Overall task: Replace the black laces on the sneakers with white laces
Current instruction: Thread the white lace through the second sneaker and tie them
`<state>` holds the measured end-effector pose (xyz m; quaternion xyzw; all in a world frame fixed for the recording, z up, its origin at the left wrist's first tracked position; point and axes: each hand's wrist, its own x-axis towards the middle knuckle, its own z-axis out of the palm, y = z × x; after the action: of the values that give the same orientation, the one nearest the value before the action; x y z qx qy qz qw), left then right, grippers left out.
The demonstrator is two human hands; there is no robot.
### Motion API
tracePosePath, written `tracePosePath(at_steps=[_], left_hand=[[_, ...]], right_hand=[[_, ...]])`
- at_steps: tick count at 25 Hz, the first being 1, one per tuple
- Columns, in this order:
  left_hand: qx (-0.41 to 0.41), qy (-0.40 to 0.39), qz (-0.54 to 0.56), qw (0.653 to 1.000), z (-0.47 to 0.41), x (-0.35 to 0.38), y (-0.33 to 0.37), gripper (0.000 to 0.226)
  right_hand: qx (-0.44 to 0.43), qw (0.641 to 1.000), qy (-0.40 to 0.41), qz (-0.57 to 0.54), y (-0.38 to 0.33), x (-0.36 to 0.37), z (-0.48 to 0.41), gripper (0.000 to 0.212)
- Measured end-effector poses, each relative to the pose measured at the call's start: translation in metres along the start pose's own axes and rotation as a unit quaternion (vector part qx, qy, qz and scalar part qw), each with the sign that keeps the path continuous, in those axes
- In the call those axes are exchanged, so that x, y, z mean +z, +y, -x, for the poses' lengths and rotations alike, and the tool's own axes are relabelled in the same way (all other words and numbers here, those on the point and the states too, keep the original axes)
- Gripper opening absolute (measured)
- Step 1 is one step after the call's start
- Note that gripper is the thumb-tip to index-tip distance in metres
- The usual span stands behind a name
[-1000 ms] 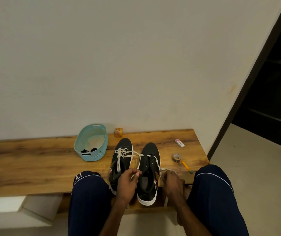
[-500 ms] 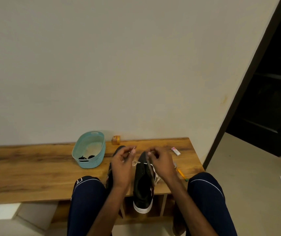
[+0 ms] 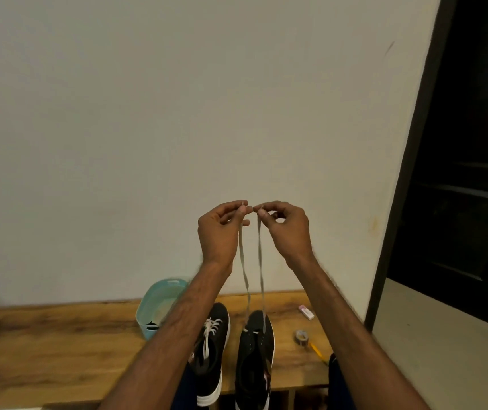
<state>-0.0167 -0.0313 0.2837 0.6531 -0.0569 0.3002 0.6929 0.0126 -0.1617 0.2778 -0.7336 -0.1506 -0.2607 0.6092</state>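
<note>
Wall (image 3: 148, 113) behind; left hand (image 3: 220, 232), right hand (image 3: 288, 229) high, pinching white lace (image 3: 259, 261).

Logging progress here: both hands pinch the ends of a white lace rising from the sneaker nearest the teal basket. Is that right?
Not quite. The head view shows the left hand and right hand pinching the ends of the white lace, but it rises from the right sneaker, the one farther from the teal basket. The left sneaker beside the basket is already laced.
</note>
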Motion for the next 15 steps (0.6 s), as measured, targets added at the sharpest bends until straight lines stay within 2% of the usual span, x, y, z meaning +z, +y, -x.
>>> tracePosePath(at_steps=[3, 7, 15], left_hand=[[0.024, 0.012, -0.042, 0.999, -0.011, 0.005, 0.021, 0.011], [0.011, 0.022, -0.068, 0.997, -0.012, 0.005, 0.030, 0.009], [0.012, 0.031, -0.095, 0.995, -0.005, 0.003, 0.035, 0.011]], right_hand=[[-0.029, 0.998, -0.010, 0.047, -0.022, -0.003, -0.015, 0.010], [-0.012, 0.996, -0.020, 0.089, -0.034, -0.004, -0.020, 0.009], [0.009, 0.997, 0.001, 0.074, -0.039, 0.000, -0.016, 0.009]])
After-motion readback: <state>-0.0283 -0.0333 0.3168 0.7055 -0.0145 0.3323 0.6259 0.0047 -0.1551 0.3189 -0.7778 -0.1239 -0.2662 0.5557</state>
